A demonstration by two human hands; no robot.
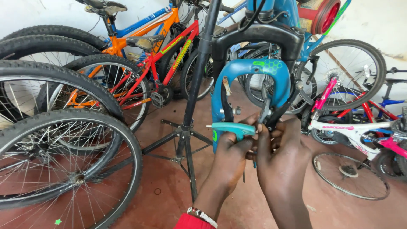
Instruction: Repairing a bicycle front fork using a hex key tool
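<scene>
- Working at a blue fork held on a black stand, a person brings both hands together just below the fork's arch.
- Left hand: grip closed around a teal-handled tool, whose long axis lies roughly level, its handle end pointing left and its working end hidden between the hands.
- Right hand: fingers pinched narrow on a small metal brake part at the fork's right leg; what exactly they hold cannot be told.
- The brake part sits just above and touching the right hand, so that hand is nearer; the tool meets it from the left.
- The fork is glossy painted metal, horseshoe-shaped at the arch, under a black matte crown.
- The tool handle looks like smooth plastic.
- Around them: knobbly rubber tyres on spoked wheels at left, a red and an orange bike behind, a white and pink bike at right, a bare rim on the reddish floor.
</scene>
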